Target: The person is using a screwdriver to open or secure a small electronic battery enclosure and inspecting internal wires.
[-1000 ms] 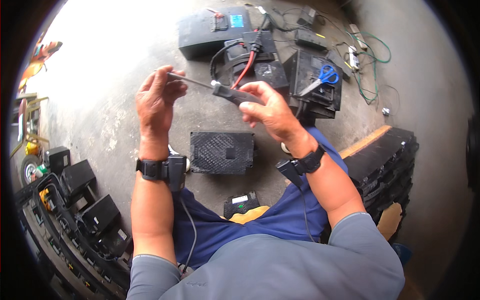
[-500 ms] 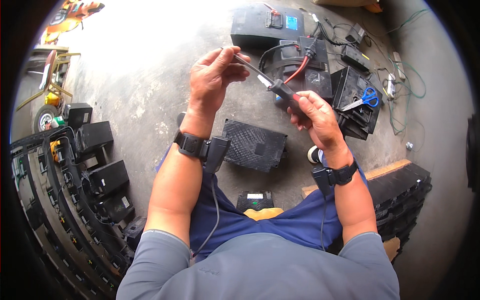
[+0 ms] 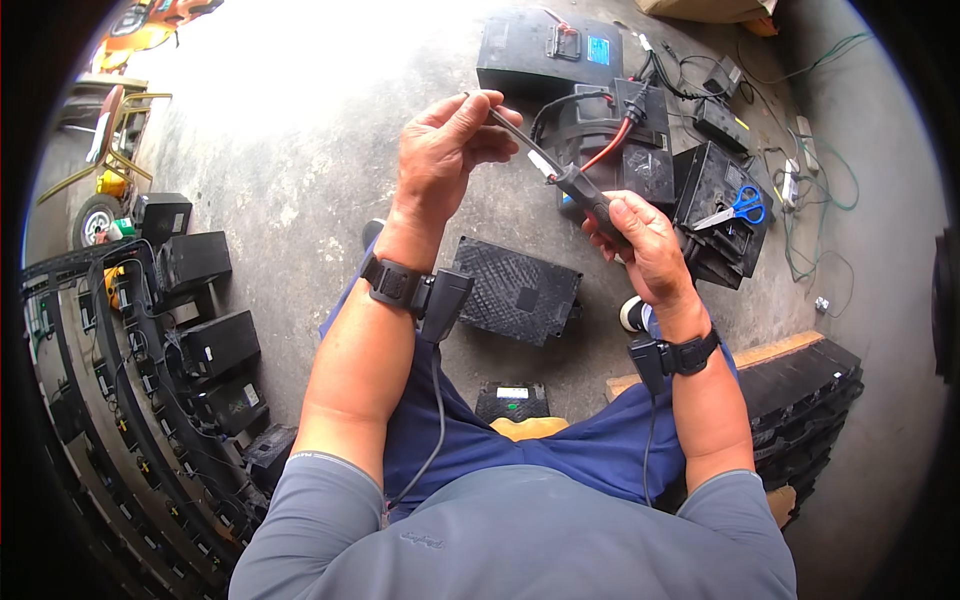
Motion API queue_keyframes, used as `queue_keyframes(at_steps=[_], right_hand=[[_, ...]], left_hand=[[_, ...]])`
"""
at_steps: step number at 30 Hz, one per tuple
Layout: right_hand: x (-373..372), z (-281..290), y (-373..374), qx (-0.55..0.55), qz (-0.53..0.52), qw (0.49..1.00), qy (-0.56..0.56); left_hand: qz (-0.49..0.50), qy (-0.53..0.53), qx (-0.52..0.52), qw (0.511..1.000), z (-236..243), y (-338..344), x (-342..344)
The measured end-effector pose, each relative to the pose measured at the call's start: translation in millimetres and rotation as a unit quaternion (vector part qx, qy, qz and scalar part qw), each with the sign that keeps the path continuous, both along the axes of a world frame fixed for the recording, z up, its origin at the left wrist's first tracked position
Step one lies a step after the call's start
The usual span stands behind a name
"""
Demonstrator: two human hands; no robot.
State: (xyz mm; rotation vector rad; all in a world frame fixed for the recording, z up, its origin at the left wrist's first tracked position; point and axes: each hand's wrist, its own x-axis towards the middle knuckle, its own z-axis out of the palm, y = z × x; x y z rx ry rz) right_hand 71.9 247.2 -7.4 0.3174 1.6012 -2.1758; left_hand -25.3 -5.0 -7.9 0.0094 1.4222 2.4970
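Both hands are raised in front of me with one slender tool-like piece (image 3: pixel 582 190) stretched slantwise between them. It has a thick black handle-like end, a thin dark shaft and a white patch where the two meet; its exact kind does not show. My left hand (image 3: pixel 445 150) pinches the thin end between thumb and fingertips. Around the thick end my right hand (image 3: pixel 640 240) is closed, thumb on top. Below them on the floor lies a black box with a ribbed top (image 3: pixel 517 290). Blue-handled scissors (image 3: pixel 735 208) rest on a black case (image 3: pixel 720 245) to the right.
Black battery-like boxes (image 3: pixel 550 55) with red and black cables (image 3: pixel 610 140) stand ahead. At left, a rack (image 3: pixel 130 380) holds several black units. A stack of black cases (image 3: pixel 800 385) stands at lower right, and green cords (image 3: pixel 825 200) trail along the right floor.
The whole view has shifted a little, so the floor things sit slightly farther right. My hands keep their hold on the piece, and the right hand has moved slightly down and turned.
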Motion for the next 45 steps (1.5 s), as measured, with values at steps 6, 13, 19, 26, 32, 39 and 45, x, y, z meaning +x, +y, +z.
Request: queue_keyframes(at_steps=[6,13,19,26,32,39,45], right_hand=[[-0.3,-3.3,1.0,-0.01,0.017,1.0,0.008],[0.5,-2.7,1.6,-0.012,0.008,1.0,0.0],[-0.1,-2.5,1.5,-0.004,0.01,1.0,0.0],[2.0,8.8,-5.8,0.015,-0.01,1.0,0.011],[3.0,3.2,-0.1,-0.005,-0.009,1.0,-0.008],[0.7,3.7,-3.1,0.009,-0.042,0.999,-0.016],[0.4,-2.2,4.8,-0.017,-0.029,0.999,0.028]], left_hand=[[-0.012,0.004,0.0,1.0,3.6,0.9,2.0],[-0.004,-0.006,0.023,1.0,7.4,2.1,1.5],[-0.017,0.002,0.062,0.998,6.2,-3.0,-1.1],[-0.011,-0.005,0.044,0.999,2.0,-3.2,-1.3],[-0.014,-0.002,0.055,0.998,0.6,-2.7,-0.8],[0.001,-0.01,0.062,0.998,2.0,0.1,-0.6],[-0.001,-0.007,0.05,0.999,2.7,-0.8,-0.2]])
